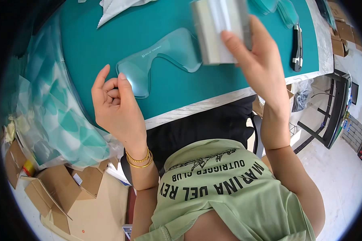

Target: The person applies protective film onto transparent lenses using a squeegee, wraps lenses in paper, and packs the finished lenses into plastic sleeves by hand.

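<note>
A clear goggle lens (134, 66) with small printed marks lies over the green mat, its nose cut-out facing me. My left hand (118, 106) is at the lens's lower left corner, thumb overlapping its edge. The index finger stands apart from the thumb and the other fingers are loosely curled; whether the thumb presses on the lens I cannot tell. My right hand (259, 60) grips a silver-grey rectangular block (217, 34) with a pale stripe, thumb on top. The block is slightly blurred and covers the lens's right edge. Its exact kind is unclear.
A black utility knife (297, 48) lies at the right, below more clear lenses (283, 12). White wrapping (118, 10) sits at the top. A plastic bag of greenish pieces (64, 116) hangs at the left edge, above open cardboard boxes (60, 188). The green mat (181, 92) covers the table.
</note>
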{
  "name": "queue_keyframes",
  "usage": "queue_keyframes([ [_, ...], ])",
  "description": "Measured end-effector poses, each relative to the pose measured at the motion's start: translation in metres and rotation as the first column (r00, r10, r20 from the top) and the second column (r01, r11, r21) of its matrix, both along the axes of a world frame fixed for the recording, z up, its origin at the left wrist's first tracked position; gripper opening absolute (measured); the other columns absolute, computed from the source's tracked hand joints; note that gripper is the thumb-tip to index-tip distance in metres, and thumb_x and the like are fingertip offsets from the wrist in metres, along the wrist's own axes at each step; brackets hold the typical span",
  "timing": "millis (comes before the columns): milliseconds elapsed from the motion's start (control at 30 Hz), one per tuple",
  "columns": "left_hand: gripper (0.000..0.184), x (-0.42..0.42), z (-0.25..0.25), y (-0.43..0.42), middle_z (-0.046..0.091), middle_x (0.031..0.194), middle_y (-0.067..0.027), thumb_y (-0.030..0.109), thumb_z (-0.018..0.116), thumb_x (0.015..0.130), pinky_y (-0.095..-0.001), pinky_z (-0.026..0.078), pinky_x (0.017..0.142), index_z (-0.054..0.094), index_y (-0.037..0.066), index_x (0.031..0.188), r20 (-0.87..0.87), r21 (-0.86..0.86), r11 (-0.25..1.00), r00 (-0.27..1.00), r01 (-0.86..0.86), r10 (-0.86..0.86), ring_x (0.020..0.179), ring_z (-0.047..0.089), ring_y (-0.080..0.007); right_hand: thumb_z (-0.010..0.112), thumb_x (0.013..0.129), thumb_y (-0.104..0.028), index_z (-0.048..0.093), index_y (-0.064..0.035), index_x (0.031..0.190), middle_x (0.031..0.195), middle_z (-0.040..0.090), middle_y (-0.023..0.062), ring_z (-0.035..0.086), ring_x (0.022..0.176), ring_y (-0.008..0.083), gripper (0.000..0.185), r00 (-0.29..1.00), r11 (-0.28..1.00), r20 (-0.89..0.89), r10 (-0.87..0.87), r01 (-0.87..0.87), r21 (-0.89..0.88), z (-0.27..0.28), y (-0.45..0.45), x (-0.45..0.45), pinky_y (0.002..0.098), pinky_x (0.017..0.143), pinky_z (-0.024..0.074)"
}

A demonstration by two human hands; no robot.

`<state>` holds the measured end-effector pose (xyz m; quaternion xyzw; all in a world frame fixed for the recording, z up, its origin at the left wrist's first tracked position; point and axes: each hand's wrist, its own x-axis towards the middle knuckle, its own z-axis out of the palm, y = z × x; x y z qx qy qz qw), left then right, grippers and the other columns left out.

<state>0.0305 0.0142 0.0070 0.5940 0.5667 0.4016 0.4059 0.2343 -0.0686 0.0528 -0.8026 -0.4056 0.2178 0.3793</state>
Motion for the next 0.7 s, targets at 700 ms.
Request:
queue_keyframes([
  [700,0.033,0.007,0.031,0.004,0.065,0.081,-0.0052,0.0,0.065,0.086,-0.0156,0.038,0.052,0.055,-0.004,0.117,0.184,-0.03,0.999,0.983,0.032,-0.026,0.062,0.051,-0.0038,0.059,0.086,-0.017,0.05,0.0101,0.089,0.07,0.059,0.0278,0.061,0.068,0.0424,0.029,0.956,0.956,0.004,0.292,-0.292,-0.041,-0.015,0.04,-0.021,0.0455,0.06,0.047],
])
